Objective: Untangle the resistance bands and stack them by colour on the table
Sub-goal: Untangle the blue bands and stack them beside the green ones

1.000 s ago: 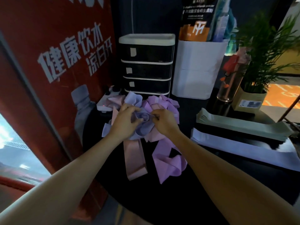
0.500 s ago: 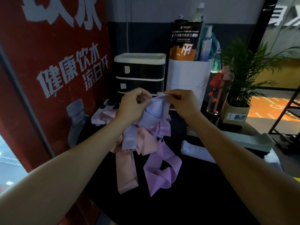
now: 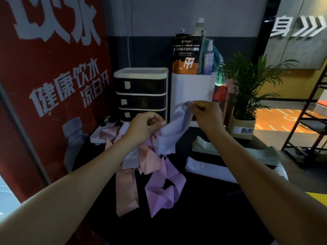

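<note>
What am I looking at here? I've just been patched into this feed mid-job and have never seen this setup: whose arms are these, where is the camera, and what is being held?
There is no machine. A person wears one wide-angle camera on the head, looking forward and down, so the two bare arms reaching in from the bottom are their own. The left hand and the right hand both pinch one pale lavender-blue elastic band, lifted above a tangle. Hanging from that tangle are a salmon-pink flat band and a purple twisted band, over the dark round table. On the right lie two finished piles: a pale green stack of bands and a white-lavender stack of bands. Behind stand a black and white drawer unit, a white bin and a potted green plant.
</note>
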`<move>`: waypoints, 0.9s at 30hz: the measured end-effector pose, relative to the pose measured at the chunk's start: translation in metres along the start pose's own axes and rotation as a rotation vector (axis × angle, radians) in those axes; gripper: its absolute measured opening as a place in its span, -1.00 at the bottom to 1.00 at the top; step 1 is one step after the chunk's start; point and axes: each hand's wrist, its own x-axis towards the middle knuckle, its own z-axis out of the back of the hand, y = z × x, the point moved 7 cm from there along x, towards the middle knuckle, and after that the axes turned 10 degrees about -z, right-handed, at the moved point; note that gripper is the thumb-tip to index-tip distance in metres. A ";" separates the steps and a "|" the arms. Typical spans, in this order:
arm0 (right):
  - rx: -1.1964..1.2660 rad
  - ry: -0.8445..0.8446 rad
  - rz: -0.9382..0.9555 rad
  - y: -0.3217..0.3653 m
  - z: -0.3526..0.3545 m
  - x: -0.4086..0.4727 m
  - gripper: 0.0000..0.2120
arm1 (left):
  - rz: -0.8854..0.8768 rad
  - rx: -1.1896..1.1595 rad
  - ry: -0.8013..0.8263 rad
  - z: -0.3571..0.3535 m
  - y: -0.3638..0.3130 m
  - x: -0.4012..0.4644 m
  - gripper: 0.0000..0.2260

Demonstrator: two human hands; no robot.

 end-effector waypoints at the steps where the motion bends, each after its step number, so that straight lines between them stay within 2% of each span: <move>1: -0.005 0.004 0.009 0.000 -0.001 0.001 -0.71 | 0.020 -0.019 0.014 -0.004 0.001 -0.001 -0.90; 5: -0.008 0.054 0.002 -0.003 -0.011 -0.001 -0.70 | 0.069 -0.081 0.067 -0.018 -0.002 -0.003 -0.93; 9: 0.009 0.079 -0.041 -0.004 -0.015 -0.004 -0.76 | 0.077 -0.106 0.126 -0.028 -0.001 -0.003 -0.75; 15: 0.074 0.111 -0.045 0.000 -0.016 -0.008 -0.86 | -0.004 -0.001 -0.147 -0.013 -0.004 0.005 -0.63; 18: 0.064 0.137 -0.022 0.004 -0.017 -0.010 -0.86 | 0.016 -0.099 -0.171 -0.014 -0.006 0.006 -0.59; 23: -0.038 0.136 -0.066 -0.012 -0.013 -0.007 -0.80 | -0.061 -0.125 -0.184 -0.007 -0.013 0.005 -0.70; 25: -0.072 0.212 -0.076 -0.015 -0.017 -0.010 -0.86 | -0.102 -0.080 -0.195 0.001 -0.017 0.007 -0.79; 27: -0.078 0.289 -0.068 -0.011 -0.022 -0.016 -0.82 | -0.118 -0.026 -0.204 0.007 -0.019 0.011 -0.83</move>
